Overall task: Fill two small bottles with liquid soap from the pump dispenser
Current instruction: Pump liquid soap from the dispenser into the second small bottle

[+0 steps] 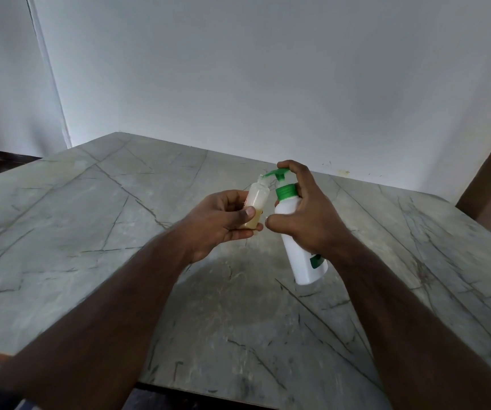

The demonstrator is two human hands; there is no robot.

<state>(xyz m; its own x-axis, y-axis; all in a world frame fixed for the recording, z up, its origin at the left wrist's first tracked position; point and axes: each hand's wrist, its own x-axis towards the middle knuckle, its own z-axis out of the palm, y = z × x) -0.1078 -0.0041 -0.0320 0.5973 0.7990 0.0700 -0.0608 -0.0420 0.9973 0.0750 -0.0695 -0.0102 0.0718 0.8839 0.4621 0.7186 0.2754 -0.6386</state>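
Nozzle (269, 174) of pump dispenser (297, 238), gripped by right hand (306, 214) with forefinger atop the pump, sat just over the mouth of small bottle (256, 202), held near-upright above the table (90, 232) in left hand (220, 223), part-filled

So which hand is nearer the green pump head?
Right. The right hand grips the dispenser, index finger on the green pump head. The left hand holds the small bottle beside its spout.
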